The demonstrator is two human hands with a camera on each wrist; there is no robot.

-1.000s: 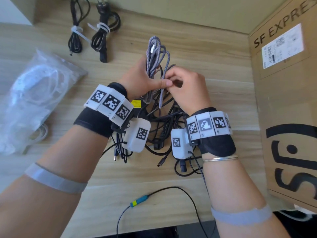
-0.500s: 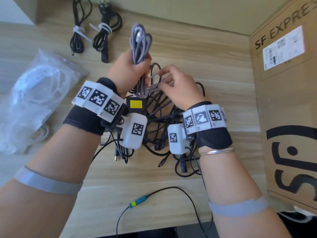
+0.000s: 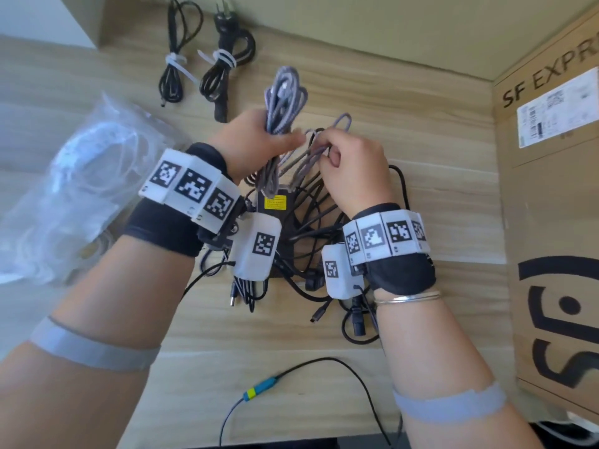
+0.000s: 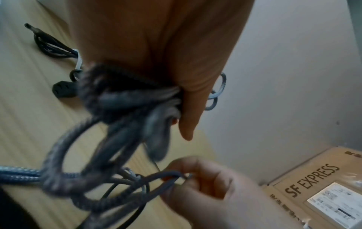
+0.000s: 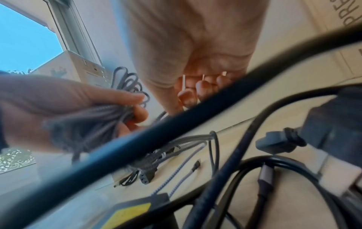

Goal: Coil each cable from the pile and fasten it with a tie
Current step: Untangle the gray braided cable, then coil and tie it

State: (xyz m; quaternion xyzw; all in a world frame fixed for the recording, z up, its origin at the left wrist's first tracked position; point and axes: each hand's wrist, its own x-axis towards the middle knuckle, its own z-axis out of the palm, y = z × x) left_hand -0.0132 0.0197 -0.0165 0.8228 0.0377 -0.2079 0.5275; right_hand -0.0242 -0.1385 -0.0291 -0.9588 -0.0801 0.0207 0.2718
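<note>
The left hand (image 3: 249,140) grips the grey cable (image 3: 285,92); the right hand (image 3: 353,166) pinches its loops. Black cables (image 3: 311,222) lie under the fingers, partly hidden.

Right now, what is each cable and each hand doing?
Grey braided cable: partly coiled, no tie yet.
Left hand: grips the coil.
Right hand: pinches a loose loop.
Two black cables: coiled, tied, lying on the table.
Black cable pile: tangled, untied.

The wooden table (image 3: 437,196) carries a cable pile (image 3: 311,228), two tied coils (image 3: 194,66) (far edge), a plastic bag (image 3: 71,189), a box (image 3: 551,222).
</note>
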